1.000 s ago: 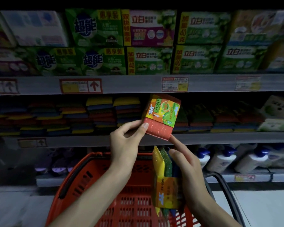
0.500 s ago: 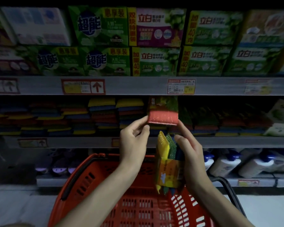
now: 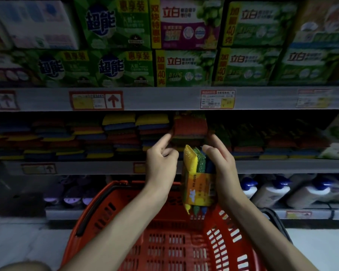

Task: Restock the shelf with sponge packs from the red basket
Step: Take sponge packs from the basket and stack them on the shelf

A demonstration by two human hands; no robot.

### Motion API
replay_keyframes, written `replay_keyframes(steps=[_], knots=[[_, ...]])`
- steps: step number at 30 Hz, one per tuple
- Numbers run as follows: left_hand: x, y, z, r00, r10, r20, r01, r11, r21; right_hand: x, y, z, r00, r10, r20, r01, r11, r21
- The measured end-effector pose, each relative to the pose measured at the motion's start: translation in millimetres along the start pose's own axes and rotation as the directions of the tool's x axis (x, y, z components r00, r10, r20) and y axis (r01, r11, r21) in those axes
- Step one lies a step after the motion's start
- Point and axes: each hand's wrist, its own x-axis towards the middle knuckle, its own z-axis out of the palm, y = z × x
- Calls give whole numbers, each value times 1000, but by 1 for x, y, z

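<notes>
We see one sponge pack [image 3: 190,127] at frame centre on the middle shelf [image 3: 282,166], a second pack [image 3: 199,185] just below it, the basket [image 3: 176,251] at bottom centre.

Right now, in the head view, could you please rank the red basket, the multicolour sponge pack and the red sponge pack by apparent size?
Largest first:
red basket, nearest the camera
multicolour sponge pack
red sponge pack, farther and shadowed; its rank is unsure
</notes>
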Motion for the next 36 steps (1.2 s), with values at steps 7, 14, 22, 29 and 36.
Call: replay_keyframes(steps=[7, 14, 22, 29, 36], knots=[[-2, 11, -3, 998, -33, 56, 33, 999, -9, 5, -6, -1, 998, 53, -29, -54, 998, -17], [-1, 13, -2, 997, -48, 57, 49, 998, -24, 4, -8, 0, 996, 74, -43, -75, 997, -30], [-2, 18, -7, 998, -44, 37, 43, 998, 49, -2, -6, -2, 995, 90, -38, -90, 996, 3], [2, 13, -10, 999, -46, 21, 44, 997, 68, -3, -4, -6, 984, 169, -53, -165, 984, 64], [7, 5, -9, 999, -36, 17, 35, 997, 68, -2, -4, -4, 979, 201, -32, -197, 976, 97]])
